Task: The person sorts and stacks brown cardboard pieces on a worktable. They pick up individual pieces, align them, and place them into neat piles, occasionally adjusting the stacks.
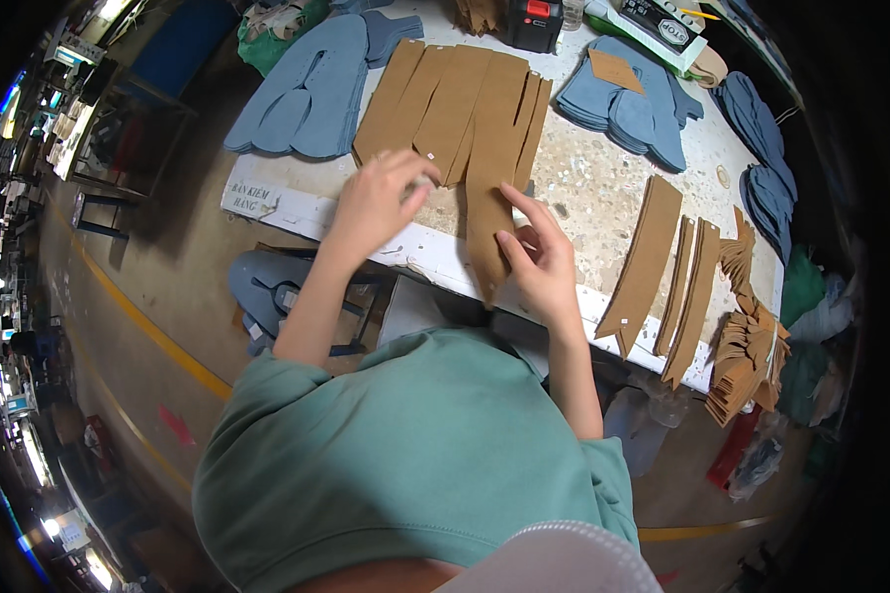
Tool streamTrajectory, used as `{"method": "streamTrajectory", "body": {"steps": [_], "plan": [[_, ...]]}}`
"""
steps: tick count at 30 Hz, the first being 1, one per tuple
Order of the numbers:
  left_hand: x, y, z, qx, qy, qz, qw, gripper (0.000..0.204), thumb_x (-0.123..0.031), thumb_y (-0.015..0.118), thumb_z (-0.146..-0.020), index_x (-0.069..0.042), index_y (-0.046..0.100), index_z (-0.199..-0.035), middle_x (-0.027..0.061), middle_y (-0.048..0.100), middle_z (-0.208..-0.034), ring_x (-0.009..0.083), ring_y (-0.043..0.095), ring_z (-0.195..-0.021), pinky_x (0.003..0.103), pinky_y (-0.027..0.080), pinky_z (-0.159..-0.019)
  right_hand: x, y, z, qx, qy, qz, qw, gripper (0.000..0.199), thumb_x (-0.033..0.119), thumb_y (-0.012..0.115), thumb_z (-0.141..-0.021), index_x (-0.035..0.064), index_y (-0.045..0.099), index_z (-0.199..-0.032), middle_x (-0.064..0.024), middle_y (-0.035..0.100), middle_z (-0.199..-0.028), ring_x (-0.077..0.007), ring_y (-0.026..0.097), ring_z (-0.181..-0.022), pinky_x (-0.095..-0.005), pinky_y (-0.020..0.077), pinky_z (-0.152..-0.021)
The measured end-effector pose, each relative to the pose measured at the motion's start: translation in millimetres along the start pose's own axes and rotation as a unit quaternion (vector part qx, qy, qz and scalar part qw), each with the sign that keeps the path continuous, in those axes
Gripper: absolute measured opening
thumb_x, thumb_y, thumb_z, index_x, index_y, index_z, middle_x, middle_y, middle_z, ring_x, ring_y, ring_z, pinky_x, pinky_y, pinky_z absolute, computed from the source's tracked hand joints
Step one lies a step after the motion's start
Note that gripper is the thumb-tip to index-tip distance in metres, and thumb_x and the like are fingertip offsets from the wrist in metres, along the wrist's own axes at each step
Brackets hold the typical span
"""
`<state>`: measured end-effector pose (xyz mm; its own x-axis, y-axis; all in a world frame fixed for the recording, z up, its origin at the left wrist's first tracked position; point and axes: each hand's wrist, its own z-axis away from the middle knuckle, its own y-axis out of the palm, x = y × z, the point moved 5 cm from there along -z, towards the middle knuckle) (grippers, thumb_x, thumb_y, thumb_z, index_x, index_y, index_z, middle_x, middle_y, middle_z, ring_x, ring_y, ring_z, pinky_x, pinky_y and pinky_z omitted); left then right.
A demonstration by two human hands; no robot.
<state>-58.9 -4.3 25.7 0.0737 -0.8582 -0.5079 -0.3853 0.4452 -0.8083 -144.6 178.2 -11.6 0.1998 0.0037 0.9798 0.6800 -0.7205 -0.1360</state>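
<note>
A long brown leather-like strip [489,212] lies over the lower edge of a spread of brown strips [455,94], its pointed end reaching past the table's near edge. My right hand [544,259] has thumb and index finger at this strip's right side, pinching it near the edge. To the left, my left hand [378,206] hovers at the near ends of the spread strips, fingers slightly bent, thumb apart, nothing visible in it. A small white mark shows on a brown piece beside its fingertips.
Blue-grey cut pieces lie stacked at the back left [307,94] and back right [628,104] of the worn white table [588,212]. Further right are stacked brown strips [648,257] and a tied brown bundle [747,361]. A black-and-red device [536,25] stands at the back.
</note>
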Motion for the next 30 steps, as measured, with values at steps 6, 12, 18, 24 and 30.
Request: {"method": "streamTrajectory", "body": {"steps": [6,12,18,24,30], "plan": [[31,11,-31,0.05,0.043,0.008,0.998,0.023,-0.01,0.072,-0.078,-0.008,0.071,-0.101,0.0068,0.068,-0.11,0.0242,0.066,-0.097,0.033,0.052,-0.084,50,-57,33,0.04,0.038,-0.228,0.972,0.051,-0.004,0.058,-0.088,-0.0054,0.048,-0.137,-0.0089,0.056,-0.13,-0.002,0.055,-0.078,-0.0179,0.0441,-0.073],[45,4,-51,0.136,0.018,0.103,0.985,0.02,-0.008,0.074,-0.077,-0.006,0.074,-0.097,0.006,0.071,-0.103,0.0182,0.067,-0.086,0.028,0.053,-0.077,50,-112,26,-0.061,0.028,-0.163,0.984,0.052,0.001,0.059,-0.086,-0.0048,0.049,-0.137,-0.0157,0.054,-0.136,-0.0158,0.054,-0.122,-0.0278,0.0418,-0.102],[50,2,-61,0.155,0.026,0.08,0.984,0.018,-0.009,0.073,-0.079,-0.005,0.074,-0.096,0.0061,0.072,-0.096,0.0197,0.068,-0.086,0.029,0.053,-0.079,14,-128,29,-0.141,0.019,-0.141,0.98,0.058,0.001,0.063,-0.087,-0.0016,0.044,-0.142,-0.0132,0.051,-0.139,-0.0106,0.057,-0.11,-0.0228,0.046,-0.09],[46,1,-57,0.071,0.022,0.134,0.988,0.014,-0.009,0.067,-0.084,-0.005,0.071,-0.097,0.0063,0.072,-0.093,0.02,0.068,-0.083,0.028,0.052,-0.077,-31,-117,44,-0.129,0.106,0.062,0.984,0.059,-0.004,0.06,-0.087,0.0077,0.046,-0.143,-0.0098,0.056,-0.13,-0.0082,0.061,-0.086,-0.023,0.0503,-0.078],[24,-14,-28,0.052,0.036,0.096,0.993,0.012,-0.008,0.066,-0.083,-0.005,0.069,-0.095,0.0079,0.07,-0.092,0.0198,0.069,-0.084,0.03,0.052,-0.075,-32,-115,46,-0.113,0.106,0.123,0.98,0.056,-0.006,0.059,-0.087,0.0064,0.049,-0.141,-0.0072,0.055,-0.129,-0.0077,0.058,-0.085,-0.0224,0.0484,-0.079]]}}
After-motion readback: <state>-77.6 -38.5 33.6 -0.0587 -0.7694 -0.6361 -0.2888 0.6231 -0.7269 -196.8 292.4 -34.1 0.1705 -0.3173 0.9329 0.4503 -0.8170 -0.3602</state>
